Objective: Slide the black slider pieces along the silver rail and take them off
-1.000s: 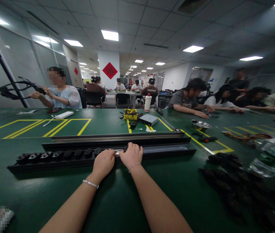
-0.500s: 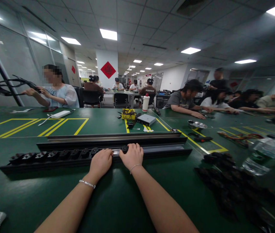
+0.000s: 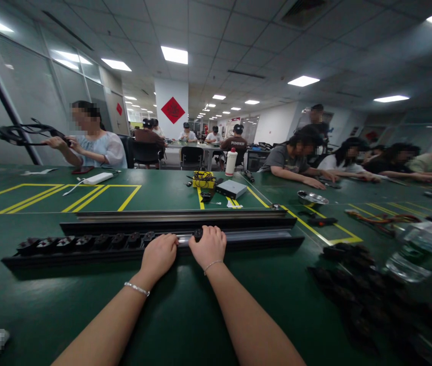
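A long black rail (image 3: 86, 259), a channel with a bright metal strip inside, lies across the table in front of me. Several black socket modules (image 3: 102, 241) sit in a row along its left part. My left hand (image 3: 160, 256) is closed over the rail at the right end of that row; its fingertips are partly hidden. Just right of it, my right hand (image 3: 209, 248) grips a black module (image 3: 198, 235) at the channel, mostly covered by the fingers. Right of this hand the channel shows a pale strip.
Behind lies a second black rail (image 3: 185, 223). At right are a dark pile of black modules (image 3: 368, 295), a clear plastic bottle (image 3: 410, 259), wires (image 3: 376, 216) and a metal bowl (image 3: 312, 198). Farther back stand a grey box (image 3: 231, 189) and a white bottle (image 3: 230, 162). Co-workers sit around.
The whole view has shifted slightly. Both hands keep the same place on the rail, with the module still in my right hand.
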`<action>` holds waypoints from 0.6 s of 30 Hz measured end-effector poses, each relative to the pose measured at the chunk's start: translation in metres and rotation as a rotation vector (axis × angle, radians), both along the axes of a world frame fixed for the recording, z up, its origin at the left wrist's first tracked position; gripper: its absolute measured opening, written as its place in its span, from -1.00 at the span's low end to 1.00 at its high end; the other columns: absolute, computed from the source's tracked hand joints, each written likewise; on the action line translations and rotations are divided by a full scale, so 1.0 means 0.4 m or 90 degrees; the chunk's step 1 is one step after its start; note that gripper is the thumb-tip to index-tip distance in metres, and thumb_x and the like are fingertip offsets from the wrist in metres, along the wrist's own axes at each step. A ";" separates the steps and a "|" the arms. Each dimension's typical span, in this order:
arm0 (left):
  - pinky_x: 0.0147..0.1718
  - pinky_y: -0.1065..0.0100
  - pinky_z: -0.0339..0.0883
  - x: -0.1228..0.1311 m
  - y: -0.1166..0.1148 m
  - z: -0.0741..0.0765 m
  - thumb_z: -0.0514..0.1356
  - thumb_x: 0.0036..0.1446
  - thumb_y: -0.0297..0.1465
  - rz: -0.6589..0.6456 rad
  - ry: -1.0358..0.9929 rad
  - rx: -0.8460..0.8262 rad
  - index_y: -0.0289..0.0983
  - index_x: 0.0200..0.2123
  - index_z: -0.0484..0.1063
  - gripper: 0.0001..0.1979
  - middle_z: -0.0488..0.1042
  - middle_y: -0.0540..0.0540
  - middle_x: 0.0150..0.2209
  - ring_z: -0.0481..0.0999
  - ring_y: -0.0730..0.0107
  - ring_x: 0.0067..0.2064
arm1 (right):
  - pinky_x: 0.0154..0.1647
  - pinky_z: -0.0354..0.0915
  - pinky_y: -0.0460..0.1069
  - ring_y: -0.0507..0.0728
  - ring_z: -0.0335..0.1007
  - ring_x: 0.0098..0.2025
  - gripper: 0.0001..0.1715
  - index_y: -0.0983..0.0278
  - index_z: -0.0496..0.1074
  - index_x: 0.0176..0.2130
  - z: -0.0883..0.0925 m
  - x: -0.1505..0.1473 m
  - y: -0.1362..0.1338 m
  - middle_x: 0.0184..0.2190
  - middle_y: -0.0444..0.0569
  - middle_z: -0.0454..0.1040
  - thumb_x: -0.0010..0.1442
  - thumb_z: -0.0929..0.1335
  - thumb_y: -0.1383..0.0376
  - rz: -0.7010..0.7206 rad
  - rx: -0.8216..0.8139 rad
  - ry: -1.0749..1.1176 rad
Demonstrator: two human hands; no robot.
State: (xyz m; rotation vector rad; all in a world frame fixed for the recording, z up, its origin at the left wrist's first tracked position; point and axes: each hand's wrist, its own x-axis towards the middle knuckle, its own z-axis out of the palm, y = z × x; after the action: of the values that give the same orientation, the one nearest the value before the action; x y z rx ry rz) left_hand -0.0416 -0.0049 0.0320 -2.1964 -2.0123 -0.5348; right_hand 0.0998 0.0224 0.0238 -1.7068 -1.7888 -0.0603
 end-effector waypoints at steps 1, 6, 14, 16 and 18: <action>-0.19 0.34 0.23 0.000 0.000 0.000 -0.08 0.10 -0.48 0.001 -0.001 0.000 -0.21 -0.38 0.40 -0.74 0.50 -0.07 -0.33 0.45 0.34 -0.22 | 0.08 -0.07 0.11 0.26 0.16 0.03 -0.58 0.31 0.42 -0.16 0.000 0.002 0.001 -0.15 0.11 0.45 0.05 0.25 0.14 0.001 -0.001 0.000; -0.20 0.34 0.23 -0.001 0.001 -0.001 -0.08 0.10 -0.48 0.000 -0.014 -0.001 -0.21 -0.38 0.40 -0.74 0.50 -0.05 -0.33 0.45 0.34 -0.21 | 0.07 -0.06 0.10 0.24 0.19 0.01 -0.53 0.32 0.41 -0.12 0.002 0.017 0.006 -0.13 0.12 0.44 0.05 0.25 0.11 0.008 -0.024 -0.015; -0.19 0.34 0.23 -0.001 0.003 -0.002 -0.08 0.11 -0.48 -0.001 -0.017 -0.001 -0.20 -0.37 0.40 -0.74 0.51 -0.05 -0.31 0.45 0.34 -0.21 | 0.12 -0.12 0.13 0.26 0.17 0.04 -0.58 0.31 0.43 -0.15 0.010 0.021 0.005 -0.12 0.13 0.45 0.04 0.25 0.15 0.000 -0.032 -0.011; -0.18 0.35 0.23 -0.002 0.004 -0.002 -0.07 0.11 -0.48 0.002 -0.020 -0.004 -0.20 -0.37 0.41 -0.74 0.51 -0.05 -0.31 0.45 0.35 -0.21 | 0.11 -0.11 0.13 0.25 0.19 0.03 -0.58 0.31 0.42 -0.13 0.016 0.024 0.005 -0.12 0.13 0.45 0.05 0.24 0.18 -0.003 -0.045 -0.005; -0.17 0.35 0.23 -0.002 0.004 -0.003 -0.07 0.10 -0.48 0.007 -0.025 -0.007 -0.20 -0.37 0.41 -0.74 0.51 -0.05 -0.30 0.45 0.36 -0.20 | 0.11 -0.11 0.12 0.22 0.21 0.02 -0.56 0.30 0.39 -0.08 0.021 0.029 0.004 -0.12 0.11 0.45 0.05 0.23 0.21 -0.003 -0.057 -0.001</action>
State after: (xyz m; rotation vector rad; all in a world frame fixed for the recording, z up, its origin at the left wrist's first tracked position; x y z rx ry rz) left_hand -0.0424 -0.0032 0.0309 -2.1975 -2.0497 -0.5704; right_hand 0.1112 0.0240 0.0324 -1.7742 -1.8132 0.0170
